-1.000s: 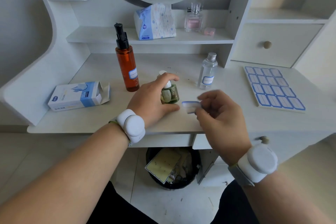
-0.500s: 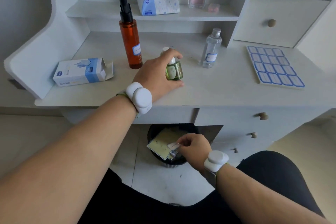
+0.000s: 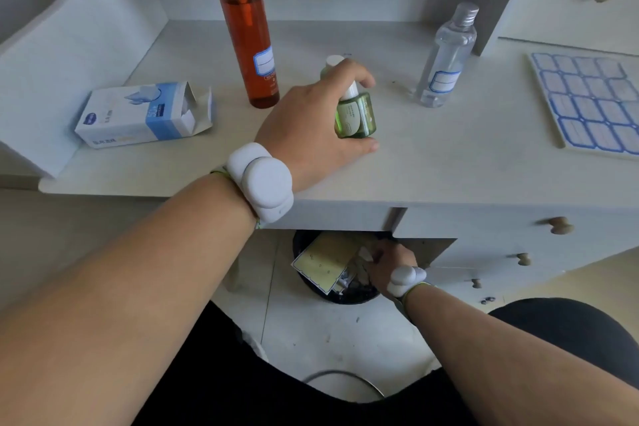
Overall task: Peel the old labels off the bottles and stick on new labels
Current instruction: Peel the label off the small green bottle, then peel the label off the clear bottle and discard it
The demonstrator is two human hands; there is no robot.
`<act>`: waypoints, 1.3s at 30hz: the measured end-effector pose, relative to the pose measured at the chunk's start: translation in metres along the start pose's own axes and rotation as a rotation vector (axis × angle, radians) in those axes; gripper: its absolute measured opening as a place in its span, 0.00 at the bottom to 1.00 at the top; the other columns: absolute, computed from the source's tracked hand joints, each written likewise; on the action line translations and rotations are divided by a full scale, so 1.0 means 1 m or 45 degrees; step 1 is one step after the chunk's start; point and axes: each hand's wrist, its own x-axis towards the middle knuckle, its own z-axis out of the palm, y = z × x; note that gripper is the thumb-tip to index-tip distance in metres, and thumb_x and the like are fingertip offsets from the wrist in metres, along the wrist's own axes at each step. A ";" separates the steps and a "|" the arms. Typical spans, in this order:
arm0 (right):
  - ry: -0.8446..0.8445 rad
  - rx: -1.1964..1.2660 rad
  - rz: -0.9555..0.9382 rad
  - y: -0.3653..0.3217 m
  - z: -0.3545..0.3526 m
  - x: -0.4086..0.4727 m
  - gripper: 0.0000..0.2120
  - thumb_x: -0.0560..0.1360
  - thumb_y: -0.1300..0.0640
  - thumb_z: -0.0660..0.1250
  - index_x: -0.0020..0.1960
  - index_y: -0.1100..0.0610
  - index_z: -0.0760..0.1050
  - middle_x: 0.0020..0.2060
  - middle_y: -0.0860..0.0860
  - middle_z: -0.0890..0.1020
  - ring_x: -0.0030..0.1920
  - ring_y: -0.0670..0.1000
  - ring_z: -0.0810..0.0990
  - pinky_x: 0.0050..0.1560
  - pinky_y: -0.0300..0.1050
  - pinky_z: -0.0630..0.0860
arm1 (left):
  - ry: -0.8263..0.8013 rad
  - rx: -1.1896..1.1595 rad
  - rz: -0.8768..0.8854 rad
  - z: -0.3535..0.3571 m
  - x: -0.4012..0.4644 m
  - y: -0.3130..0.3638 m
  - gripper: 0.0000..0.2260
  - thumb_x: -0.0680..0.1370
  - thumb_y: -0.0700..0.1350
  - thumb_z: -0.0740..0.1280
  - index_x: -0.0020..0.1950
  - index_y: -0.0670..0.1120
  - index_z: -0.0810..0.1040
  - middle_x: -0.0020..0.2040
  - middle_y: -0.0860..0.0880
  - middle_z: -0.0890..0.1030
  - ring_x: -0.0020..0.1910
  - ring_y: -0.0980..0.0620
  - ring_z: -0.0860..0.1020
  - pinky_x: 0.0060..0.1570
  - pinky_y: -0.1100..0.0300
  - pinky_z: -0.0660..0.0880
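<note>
Fingers of my left hand wrap the upright green bottle on the tabletop, label sheet far right, nearer my right hand down at the bin, grip unclear.

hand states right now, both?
Left hand: grips the small green bottle on the desk.
Right hand: down over the black trash bin; fingers hidden, grip cannot be told.

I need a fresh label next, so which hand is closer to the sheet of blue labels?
Left. The left hand grips the green bottle on the desktop, level with the label sheet. The right hand is down over the bin, below the desk.
</note>
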 end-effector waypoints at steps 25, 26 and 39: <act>-0.065 -0.007 0.070 0.003 0.013 0.022 0.17 0.80 0.58 0.64 0.33 0.50 0.66 0.38 0.49 0.75 0.42 0.52 0.73 0.43 0.42 0.69 | 0.007 -0.025 0.007 -0.003 0.001 0.000 0.27 0.69 0.56 0.80 0.64 0.58 0.72 0.49 0.57 0.81 0.43 0.55 0.80 0.45 0.54 0.79; -0.107 -0.045 0.047 -0.001 0.014 0.017 0.17 0.81 0.56 0.62 0.33 0.52 0.66 0.35 0.48 0.75 0.41 0.52 0.73 0.41 0.42 0.69 | 0.006 -0.034 0.020 -0.004 0.001 0.000 0.28 0.69 0.55 0.80 0.65 0.59 0.72 0.50 0.57 0.80 0.44 0.55 0.79 0.46 0.53 0.79; -0.670 -0.169 -0.685 -0.103 -0.077 -0.104 0.10 0.75 0.50 0.66 0.55 0.47 0.81 0.49 0.43 0.85 0.51 0.44 0.82 0.59 0.43 0.79 | 0.022 -0.105 0.020 -0.002 -0.002 -0.003 0.23 0.73 0.56 0.76 0.64 0.61 0.71 0.45 0.61 0.77 0.38 0.59 0.77 0.43 0.58 0.76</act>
